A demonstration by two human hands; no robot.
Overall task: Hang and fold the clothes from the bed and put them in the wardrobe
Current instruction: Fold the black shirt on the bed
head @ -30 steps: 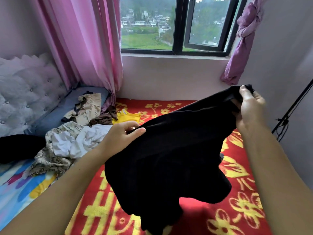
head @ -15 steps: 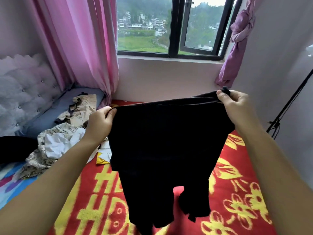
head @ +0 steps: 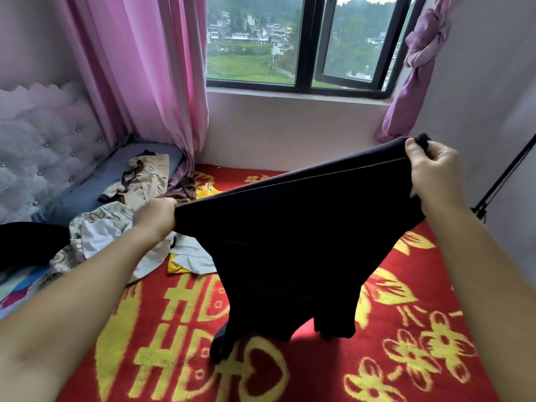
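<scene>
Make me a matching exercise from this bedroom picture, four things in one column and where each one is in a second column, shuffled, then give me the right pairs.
Things
1. black garment
2. beige patterned top
3. knotted purple curtain
4. yellow jersey

Places
A. right of the window
B. on the red blanket, just behind the left hand
C. stretched between the left hand and the right hand, above the bed
D. on the blue pillow by the headboard

Pairs: 1-C, 2-D, 3-A, 4-B
</scene>
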